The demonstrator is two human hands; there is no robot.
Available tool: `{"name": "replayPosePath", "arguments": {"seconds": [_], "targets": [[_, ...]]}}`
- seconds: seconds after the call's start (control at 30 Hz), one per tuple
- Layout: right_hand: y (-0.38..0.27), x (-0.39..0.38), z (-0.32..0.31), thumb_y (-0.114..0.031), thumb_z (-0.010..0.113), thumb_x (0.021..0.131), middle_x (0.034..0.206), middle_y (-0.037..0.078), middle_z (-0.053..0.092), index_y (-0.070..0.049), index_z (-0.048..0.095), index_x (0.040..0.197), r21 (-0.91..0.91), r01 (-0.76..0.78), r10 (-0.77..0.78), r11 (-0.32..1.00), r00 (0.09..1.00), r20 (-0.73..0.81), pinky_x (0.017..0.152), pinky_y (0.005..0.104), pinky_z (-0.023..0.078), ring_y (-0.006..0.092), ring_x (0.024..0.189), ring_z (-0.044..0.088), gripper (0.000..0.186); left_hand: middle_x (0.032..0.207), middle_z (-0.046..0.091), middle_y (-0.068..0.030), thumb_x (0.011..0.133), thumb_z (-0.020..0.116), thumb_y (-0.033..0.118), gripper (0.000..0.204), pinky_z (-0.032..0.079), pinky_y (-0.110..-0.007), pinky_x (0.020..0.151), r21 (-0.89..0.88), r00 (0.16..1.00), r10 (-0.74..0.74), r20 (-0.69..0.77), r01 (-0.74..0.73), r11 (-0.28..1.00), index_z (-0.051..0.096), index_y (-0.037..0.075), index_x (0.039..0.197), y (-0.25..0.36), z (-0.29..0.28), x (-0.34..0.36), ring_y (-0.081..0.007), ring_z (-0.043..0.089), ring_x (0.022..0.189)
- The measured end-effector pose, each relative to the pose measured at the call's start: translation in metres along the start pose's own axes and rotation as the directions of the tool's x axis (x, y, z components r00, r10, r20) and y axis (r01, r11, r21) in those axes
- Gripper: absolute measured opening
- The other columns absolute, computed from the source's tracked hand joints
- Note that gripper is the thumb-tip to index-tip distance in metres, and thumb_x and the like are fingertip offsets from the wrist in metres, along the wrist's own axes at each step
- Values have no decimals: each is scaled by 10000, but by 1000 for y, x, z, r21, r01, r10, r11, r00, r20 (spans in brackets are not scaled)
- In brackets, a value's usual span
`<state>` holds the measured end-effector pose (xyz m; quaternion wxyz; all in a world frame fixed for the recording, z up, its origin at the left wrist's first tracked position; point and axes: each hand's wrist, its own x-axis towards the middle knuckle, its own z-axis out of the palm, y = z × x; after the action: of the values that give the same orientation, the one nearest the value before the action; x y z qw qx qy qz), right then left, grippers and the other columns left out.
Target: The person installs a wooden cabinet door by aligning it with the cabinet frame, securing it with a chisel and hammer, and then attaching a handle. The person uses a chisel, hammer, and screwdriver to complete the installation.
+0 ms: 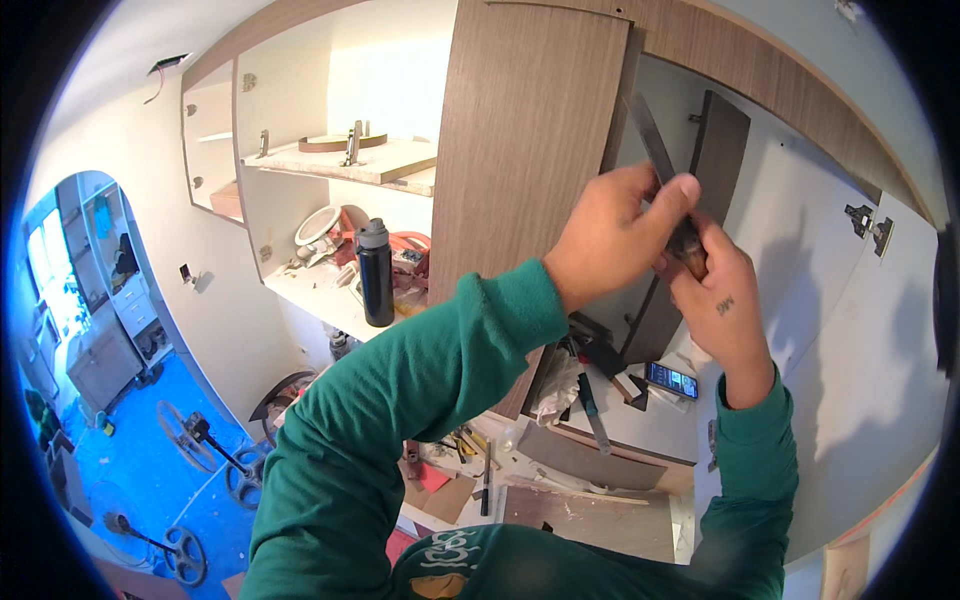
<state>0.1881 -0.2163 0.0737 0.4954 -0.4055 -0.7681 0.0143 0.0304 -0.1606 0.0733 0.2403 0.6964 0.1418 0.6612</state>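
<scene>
In front of the upper cabinets, my two hands are raised and close together around a long, flat, dark metal tool that looks like a file [652, 138]. My left hand [618, 228] is closed at the lower part of its blade, thumb pointing up. Just below and to the right, my right hand [722, 290] wraps its lower end, where a brownish handle partly shows. The blade rises past my left hand toward the open cabinet. Behind it are a wood-grain cabinet door [530, 160] and a dark narrow panel [722, 150] inside the cabinet.
On the left shelf stands a dark bottle [375, 275] near cluttered supplies. A lit phone [671, 380] and tools lie below my hands. Hinges [870, 228] stick out on the right. Further down is a worktop [590, 520] with scraps. Blue sheeting [150, 420] covers the floor at left.
</scene>
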Motion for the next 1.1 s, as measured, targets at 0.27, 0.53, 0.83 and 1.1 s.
{"name": "replayPosePath", "arguments": {"seconds": [0.27, 0.53, 0.83, 1.1], "targets": [[-33, 37, -15, -108, 707, 873, 1073, 261, 678, -79, 443, 1478, -264, 116, -86, 958, 989, 121, 860, 456, 520, 463, 981, 669, 660, 652, 607, -124, 1026, 570, 297, 405, 478, -354, 598, 13, 935, 96, -342, -97, 995, 639, -43, 818, -4, -30, 53, -165, 582, 624], [-31, 95, -58, -90, 647, 906, 1128, 192, 655, -233, 524, 1477, -700, 443, -544, 560, 834, 92, 969, 450, 501, 402, 1088, 627, 601, 896, 708, -103, 1048, 497, 329, 390, 491, -299, 709, -270, 984, -19, -176, -29, 962, 671, -11, 970, 8, -43, 114, -152, 645, 779], [-74, 150, -84, -306, 658, 963, 912, 158, 683, -259, 661, 1363, -870, 432, -614, 239, 761, 209, 780, 430, 513, 334, 851, 644, 403, 817, 709, -152, 1072, 460, 355, 433, 536, -362, 645, -480, 992, 21, -121, -77, 874, 621, -42, 1006, -5, -31, 168, -232, 676, 688], [-95, 147, -78, -309, 646, 965, 890, 143, 688, -225, 700, 1312, -901, 405, -617, 156, 752, 232, 722, 436, 495, 337, 774, 618, 361, 830, 698, -155, 1089, 427, 379, 468, 542, -373, 575, -533, 995, -1, -96, -51, 845, 611, -46, 1022, -6, -27, 175, -263, 690, 661]]}}
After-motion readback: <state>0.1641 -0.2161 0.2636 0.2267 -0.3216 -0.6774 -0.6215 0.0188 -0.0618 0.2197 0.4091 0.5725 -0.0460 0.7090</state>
